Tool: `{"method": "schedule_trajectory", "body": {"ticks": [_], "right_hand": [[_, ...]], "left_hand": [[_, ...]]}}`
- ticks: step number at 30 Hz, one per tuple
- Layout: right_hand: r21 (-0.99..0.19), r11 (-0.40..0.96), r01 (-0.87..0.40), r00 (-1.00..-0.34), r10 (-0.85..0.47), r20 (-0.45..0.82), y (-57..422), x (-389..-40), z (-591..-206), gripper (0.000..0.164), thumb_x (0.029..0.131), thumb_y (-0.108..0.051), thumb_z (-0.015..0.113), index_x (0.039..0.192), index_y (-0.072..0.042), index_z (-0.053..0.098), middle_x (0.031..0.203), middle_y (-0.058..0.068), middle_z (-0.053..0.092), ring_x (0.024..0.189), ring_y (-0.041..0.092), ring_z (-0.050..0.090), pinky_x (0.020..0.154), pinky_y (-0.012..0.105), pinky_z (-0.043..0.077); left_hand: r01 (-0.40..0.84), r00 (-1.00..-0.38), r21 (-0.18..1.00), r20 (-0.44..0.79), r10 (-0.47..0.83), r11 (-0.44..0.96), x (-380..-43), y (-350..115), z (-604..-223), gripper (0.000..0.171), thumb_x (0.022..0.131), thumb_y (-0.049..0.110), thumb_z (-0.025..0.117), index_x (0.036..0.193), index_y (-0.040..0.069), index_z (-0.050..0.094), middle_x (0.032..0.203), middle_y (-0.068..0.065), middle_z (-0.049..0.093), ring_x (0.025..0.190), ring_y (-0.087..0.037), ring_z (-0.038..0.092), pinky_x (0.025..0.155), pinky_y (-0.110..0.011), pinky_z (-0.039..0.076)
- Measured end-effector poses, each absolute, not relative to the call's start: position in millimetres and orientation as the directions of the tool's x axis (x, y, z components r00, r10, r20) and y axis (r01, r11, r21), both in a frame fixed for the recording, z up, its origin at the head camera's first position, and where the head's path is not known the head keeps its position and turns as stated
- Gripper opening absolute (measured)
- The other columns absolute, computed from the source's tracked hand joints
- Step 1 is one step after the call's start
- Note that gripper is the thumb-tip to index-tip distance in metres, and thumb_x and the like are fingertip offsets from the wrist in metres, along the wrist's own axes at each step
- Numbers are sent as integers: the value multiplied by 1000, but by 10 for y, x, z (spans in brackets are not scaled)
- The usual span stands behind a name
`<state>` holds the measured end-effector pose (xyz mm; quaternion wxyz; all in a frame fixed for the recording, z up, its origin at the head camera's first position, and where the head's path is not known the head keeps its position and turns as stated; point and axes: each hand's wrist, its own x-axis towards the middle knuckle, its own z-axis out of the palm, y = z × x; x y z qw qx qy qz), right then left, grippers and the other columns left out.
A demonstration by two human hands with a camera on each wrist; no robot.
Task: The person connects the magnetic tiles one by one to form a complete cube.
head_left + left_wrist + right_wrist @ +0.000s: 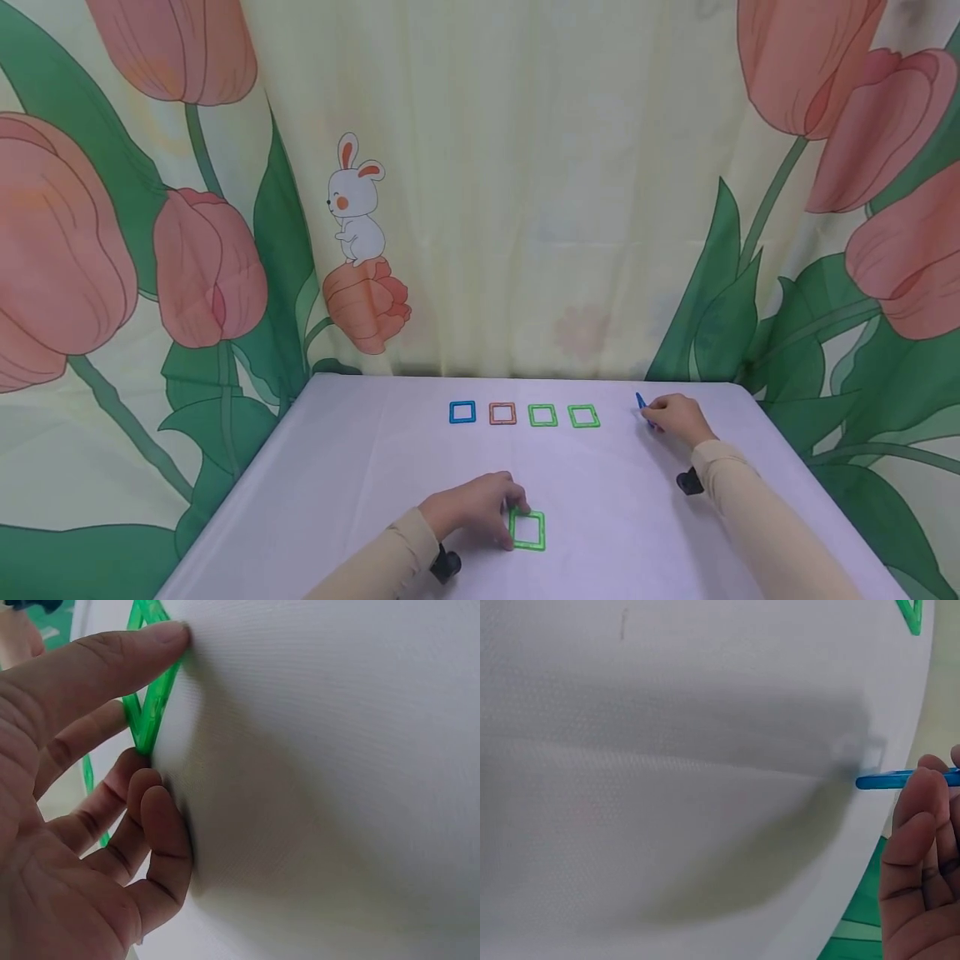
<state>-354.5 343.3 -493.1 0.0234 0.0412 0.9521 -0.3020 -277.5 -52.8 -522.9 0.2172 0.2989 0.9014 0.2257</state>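
My left hand pinches a green square plastic frame low over the near middle of the table. In the left wrist view the thumb lies across one bar of that green frame and the fingertips meet its lower corner, close to the cloth. Toward the far right, my right hand grips a blue frame, seen on edge. The right wrist view shows the blue frame as a thin bar sticking out past the curled fingers; the rest is hidden behind them.
Along the far side of the white-covered table lie a blue square frame, an orange one and two green ones, spaced in a row. A curtain printed with tulips and a rabbit hangs behind.
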Motion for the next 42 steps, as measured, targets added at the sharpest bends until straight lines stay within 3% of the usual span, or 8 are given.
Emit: {"method": "schedule_trajectory", "body": {"ticks": [13, 19, 26, 34, 42], "right_hand": [[-632, 766, 120, -992, 69, -104, 3450, -3602, -4965, 37, 97, -23, 66, 114, 10, 70, 86, 11, 71, 77, 17, 64, 71, 30, 53], [-634, 759, 148, -988, 83, -131, 3385, -3572, -4962, 36, 97, -25, 68, 111, 8, 70, 81, 7, 71, 75, 18, 65, 70, 29, 53], [-657, 744, 118, -992, 64, -105, 3360, -3542, -4974, 30, 97, -22, 69, 104, 7, 72, 76, 5, 69, 69, 14, 65, 68, 30, 56], [-698, 705, 129, -990, 46, -137, 3294, -3472, -4932, 33, 97, -24, 71, 107, 8, 71, 81, 7, 70, 70, 14, 66, 73, 36, 60], [-742, 659, 127, -988, 17, -154, 3151, -3411, -4911, 31, 96, -25, 73, 104, 6, 72, 82, 8, 72, 71, 14, 69, 72, 33, 61]], "left_hand": [[440, -733, 521, -262, 628, 731, -2764, -524, -5157, 42, 71, 19, 95, 106, 30, 76, 104, 11, 57, 88, -4, 53, 83, -24, 50], [438, -737, 506, -271, 619, 743, -2759, -542, -5152, 40, 72, 23, 95, 104, 34, 73, 129, 6, 50, 94, -6, 56, 89, -27, 53], [467, -737, 465, -266, 621, 753, -2747, -545, -5138, 40, 72, 27, 95, 102, 38, 70, 154, 6, 39, 120, -15, 60, 102, -37, 53], [459, -742, 463, -269, 614, 758, -2738, -526, -5157, 40, 72, 27, 95, 101, 38, 70, 155, 6, 39, 124, -18, 60, 103, -39, 53], [456, -747, 474, -257, 613, 753, -2718, -520, -5143, 39, 72, 27, 96, 101, 37, 71, 155, 6, 41, 126, -18, 59, 105, -38, 52]]}}
